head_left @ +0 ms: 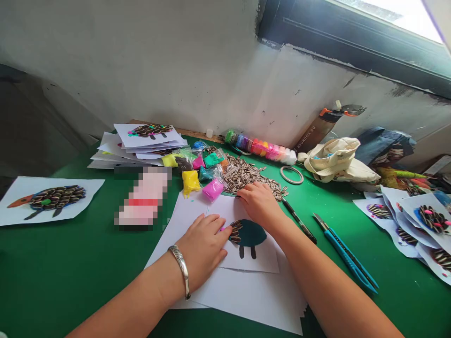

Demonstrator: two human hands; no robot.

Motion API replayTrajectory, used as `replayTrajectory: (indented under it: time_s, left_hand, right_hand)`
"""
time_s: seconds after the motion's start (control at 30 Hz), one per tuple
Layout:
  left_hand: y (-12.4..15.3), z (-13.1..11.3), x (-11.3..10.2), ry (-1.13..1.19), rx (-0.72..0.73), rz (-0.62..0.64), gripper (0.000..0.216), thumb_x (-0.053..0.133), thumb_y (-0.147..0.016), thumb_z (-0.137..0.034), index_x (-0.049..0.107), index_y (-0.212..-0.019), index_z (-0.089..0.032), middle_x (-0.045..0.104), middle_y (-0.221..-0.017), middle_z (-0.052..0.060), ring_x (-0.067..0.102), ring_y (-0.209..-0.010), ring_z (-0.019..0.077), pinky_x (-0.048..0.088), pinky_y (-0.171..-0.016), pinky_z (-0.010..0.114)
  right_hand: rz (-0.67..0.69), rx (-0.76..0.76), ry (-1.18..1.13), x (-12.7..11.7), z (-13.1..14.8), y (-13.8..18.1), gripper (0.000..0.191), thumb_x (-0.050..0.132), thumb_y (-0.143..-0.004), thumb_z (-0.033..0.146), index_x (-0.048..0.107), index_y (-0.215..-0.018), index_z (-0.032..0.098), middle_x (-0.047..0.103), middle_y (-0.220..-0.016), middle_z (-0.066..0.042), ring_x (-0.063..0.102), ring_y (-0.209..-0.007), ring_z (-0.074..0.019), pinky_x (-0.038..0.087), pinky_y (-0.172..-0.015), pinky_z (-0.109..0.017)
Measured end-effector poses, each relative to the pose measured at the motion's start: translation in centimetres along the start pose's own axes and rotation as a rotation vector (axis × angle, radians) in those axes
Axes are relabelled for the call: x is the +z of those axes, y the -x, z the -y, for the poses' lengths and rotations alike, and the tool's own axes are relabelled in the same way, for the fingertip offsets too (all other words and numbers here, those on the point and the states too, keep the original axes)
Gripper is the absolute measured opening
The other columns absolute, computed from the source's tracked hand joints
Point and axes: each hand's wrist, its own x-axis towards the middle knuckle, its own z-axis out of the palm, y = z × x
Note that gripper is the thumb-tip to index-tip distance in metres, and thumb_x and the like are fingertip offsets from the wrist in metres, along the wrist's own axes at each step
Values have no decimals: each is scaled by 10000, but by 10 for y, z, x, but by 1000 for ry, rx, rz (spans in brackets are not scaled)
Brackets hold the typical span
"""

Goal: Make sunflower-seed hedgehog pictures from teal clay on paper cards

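Note:
My left hand lies spread on a white sheet, its fingertips beside the picture there. The picture is a dark teal clay oval with two dark clay legs. Several striped sunflower seeds are set in the oval's left end, and a bit of pink shows under my left fingers. Beyond the oval, my right hand is at the near edge of the sunflower seed pile, fingers bent together. Something dark shows at its fingertips, too small to make out.
Packets of coloured clay lie left of the pile. A pen, a blue utility knife with its blade out and a tape ring lie right. Finished seed pictures are stacked at both sides. A bottle leans on the wall.

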Motion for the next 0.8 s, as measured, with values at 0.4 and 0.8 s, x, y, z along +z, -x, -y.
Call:
replayTrajectory:
  time_s: [0.4, 0.8]
  left_hand:
    - [1, 0, 0, 8, 13, -26, 344, 569, -853, -182, 561, -1197, -196, 585, -1239, 103, 472, -1203, 303, 346, -1062, 547]
    - [0, 3, 1, 16, 1, 5, 388, 560, -855, -170, 553, -1241, -203, 579, -1280, 112, 460, -1256, 309, 329, -1083, 563]
  right_hand:
    - [31, -76, 98, -2, 17, -15, 120, 528, -874, 118, 630, -858, 180, 656, -845, -80, 536, -828, -220, 278, -731, -352]
    - [-193, 306, -814, -22, 22, 69, 129, 530, -836, 177, 653, -840, 217, 677, -757, -1, 592, -670, -150, 461, -606, -255]
